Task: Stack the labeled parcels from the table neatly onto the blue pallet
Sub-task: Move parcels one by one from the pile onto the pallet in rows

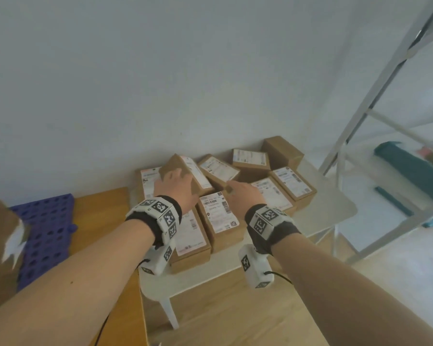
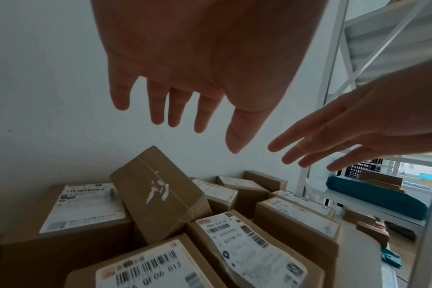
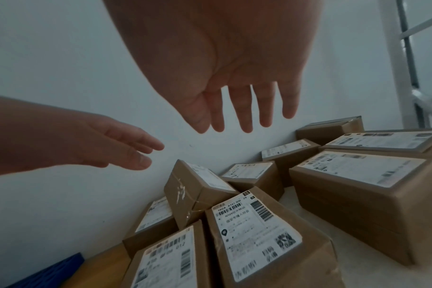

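Below spread fingers (image 2: 158, 109), tilted parcel (image 2: 158, 194), untouched.

Head overhead, wrists low — shared parcels (image 1: 220, 216)

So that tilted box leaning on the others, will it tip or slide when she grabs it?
Likely yes. The tilted parcel is propped at an angle on neighbouring parcels, so a nudge could topple it. Its cardboard looks stiff enough to hold shape, and the clear tape may feel a bit slick. Both hands, left and right, are open above it.
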The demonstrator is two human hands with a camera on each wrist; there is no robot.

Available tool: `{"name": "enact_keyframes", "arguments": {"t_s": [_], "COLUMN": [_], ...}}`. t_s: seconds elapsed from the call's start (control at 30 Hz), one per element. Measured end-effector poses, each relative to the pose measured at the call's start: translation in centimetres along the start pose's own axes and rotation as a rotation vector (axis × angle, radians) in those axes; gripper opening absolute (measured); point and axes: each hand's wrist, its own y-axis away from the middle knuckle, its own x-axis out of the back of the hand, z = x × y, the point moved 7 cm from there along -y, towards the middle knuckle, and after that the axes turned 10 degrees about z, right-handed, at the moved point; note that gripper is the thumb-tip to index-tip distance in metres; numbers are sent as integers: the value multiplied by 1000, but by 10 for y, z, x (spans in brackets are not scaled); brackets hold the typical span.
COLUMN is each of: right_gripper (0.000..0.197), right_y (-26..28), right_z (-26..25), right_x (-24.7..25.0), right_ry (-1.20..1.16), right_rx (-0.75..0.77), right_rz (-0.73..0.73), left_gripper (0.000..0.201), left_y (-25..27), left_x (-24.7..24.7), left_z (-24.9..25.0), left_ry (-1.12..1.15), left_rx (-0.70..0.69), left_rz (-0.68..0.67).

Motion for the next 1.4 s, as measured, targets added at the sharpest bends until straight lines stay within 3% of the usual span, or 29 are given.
{"name": "enact_keyframes", "arguments": {"t_s": [0.23, 0.4, 0.73, 0.83, 1.0, 1.1, 1.2, 1.4], "right_gripper": [45, 40, 29, 26, 23, 34, 25, 27], "right_y": [-71, -105, -182, -201, -220, -228, -231, -236], "right_z": [-15, -28, -44, -44, -47, -47, -50, -57], "right_x": [-10, -36, -84, -89, -99, -104, -100, -88], "right_ry": [85, 119, 197, 210, 227, 181, 149, 4], "right_rx": [54, 124, 303, 353, 422, 399, 401, 361], "right_rz": [-99, -170, -322, -371, -428, -450, -465, -422], "left_gripper": [68, 76, 69, 82, 103, 101, 101, 87], "left_y": [-61, -84, -125, -132, -140, -144, -148, -153], "left_x": [-15, -34, -67, -78, -92, -93, -89, -65], "left_z": [-28, -42, -79, -78, -74, -73, -76, -83], "left_ry": [25, 46, 315, 359, 380, 425, 434, 556], "left_rx": [94, 166, 571, 656, 733, 783, 795, 777], "left_rz": [-21, -92, -133, -172, -217, -217, -193, -102]}}
